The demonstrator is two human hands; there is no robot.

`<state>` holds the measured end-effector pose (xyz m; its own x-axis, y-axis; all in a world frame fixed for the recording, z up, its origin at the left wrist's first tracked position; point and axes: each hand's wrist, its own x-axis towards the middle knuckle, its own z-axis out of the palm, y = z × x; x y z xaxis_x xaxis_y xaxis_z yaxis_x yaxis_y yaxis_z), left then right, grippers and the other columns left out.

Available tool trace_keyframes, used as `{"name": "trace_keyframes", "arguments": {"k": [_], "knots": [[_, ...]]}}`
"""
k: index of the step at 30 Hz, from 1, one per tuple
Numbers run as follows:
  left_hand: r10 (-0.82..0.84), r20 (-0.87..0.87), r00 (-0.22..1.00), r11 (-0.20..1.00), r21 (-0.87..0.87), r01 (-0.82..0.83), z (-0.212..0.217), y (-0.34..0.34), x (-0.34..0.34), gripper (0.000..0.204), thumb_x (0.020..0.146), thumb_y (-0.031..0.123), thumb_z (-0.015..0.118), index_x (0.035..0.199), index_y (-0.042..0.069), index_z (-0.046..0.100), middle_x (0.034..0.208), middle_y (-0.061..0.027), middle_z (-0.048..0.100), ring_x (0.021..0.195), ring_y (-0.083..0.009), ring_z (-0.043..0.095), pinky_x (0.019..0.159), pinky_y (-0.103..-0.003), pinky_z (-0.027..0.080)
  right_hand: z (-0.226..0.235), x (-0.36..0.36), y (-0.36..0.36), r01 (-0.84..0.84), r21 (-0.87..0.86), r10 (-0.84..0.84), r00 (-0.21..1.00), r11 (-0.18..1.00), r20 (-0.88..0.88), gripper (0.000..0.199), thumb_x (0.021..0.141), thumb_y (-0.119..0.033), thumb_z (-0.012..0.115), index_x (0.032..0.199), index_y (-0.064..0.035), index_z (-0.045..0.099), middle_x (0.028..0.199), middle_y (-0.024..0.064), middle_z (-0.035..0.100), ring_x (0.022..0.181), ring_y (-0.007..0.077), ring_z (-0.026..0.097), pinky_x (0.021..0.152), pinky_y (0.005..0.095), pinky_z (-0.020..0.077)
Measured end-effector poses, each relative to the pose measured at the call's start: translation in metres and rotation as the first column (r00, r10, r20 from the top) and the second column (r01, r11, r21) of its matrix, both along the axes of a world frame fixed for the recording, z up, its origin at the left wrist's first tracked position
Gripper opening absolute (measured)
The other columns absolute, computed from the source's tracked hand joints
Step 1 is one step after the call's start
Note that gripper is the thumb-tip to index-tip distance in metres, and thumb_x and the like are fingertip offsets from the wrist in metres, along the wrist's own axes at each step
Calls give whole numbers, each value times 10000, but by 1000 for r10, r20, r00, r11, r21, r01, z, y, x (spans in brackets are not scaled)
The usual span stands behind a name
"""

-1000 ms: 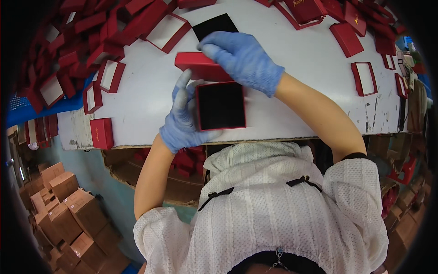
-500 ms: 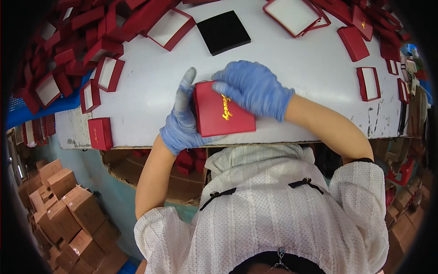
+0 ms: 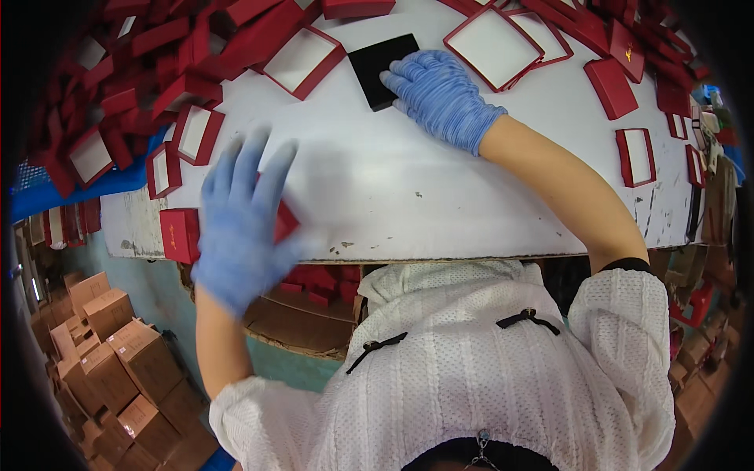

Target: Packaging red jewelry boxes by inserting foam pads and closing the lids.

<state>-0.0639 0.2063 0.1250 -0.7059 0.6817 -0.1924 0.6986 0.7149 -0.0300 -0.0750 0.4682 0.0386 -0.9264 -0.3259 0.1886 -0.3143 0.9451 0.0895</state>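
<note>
My left hand (image 3: 243, 224), in a blue glove and blurred by motion, is at the left of the table with its fingers spread. A red lidded box (image 3: 287, 222) shows partly behind it, mostly hidden by the hand. Beside that hand, at the table's near left edge, is another red box (image 3: 180, 235) with gold lettering. My right hand (image 3: 444, 98), also blue-gloved, reaches to the far middle. Its fingers and thumb are closed over the right side of a flat black square pad (image 3: 373, 67), which lies on the white table (image 3: 440, 196).
Open red box parts with white insides (image 3: 302, 63) are heaped at the far left, partly over a blue crate (image 3: 129, 179). More open trays (image 3: 493, 49) lie far right. A red box (image 3: 611, 88) rests at right. Cardboard cartons (image 3: 145, 357) are stacked on the floor at left.
The red lettered box has left the middle front, and my left hand has swept left with a red box beside it. My right hand has moved off the box and away to the black pad.
</note>
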Motion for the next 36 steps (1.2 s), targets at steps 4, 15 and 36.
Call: {"name": "trace_keyframes", "arguments": {"k": [4, 15, 36], "knots": [[225, -128, 966, 925, 339, -170, -70, 21, -79, 722, 688, 416, 686, 1272, 89, 417, 1374, -220, 249, 1266, -369, 263, 1018, -440, 272, 33, 5, -9, -49, -156, 81, 975, 987, 206, 300, 831, -242, 544, 1087, -90, 585, 1048, 85, 581, 988, 244, 544, 895, 373, 382], [-152, 34, 988, 520, 853, 50, -105, 51, -25, 828, 480, 457, 820, 1124, 73, 469, 1171, -199, 378, 1056, -347, 426, 901, -412, 403, 16, 40, -29, -421, -213, 438, 898, 882, 38, 278, 711, -192, 566, 980, -130, 601, 862, 40, 545, 784, 225, 550, 694, 371, 443], [-334, 162, 928, 463, 886, 12, -118, 36, -20, 1011, 596, 415, 747, 1390, 79, 217, 1357, -253, 255, 1203, -401, 338, 1012, -425, 290, 4, 18, -19, 154, -756, 142, 940, 636, 311, 389, 857, -317, 534, 1118, -31, 569, 934, 128, 614, 872, 243, 590, 845, 307, 454]]}}
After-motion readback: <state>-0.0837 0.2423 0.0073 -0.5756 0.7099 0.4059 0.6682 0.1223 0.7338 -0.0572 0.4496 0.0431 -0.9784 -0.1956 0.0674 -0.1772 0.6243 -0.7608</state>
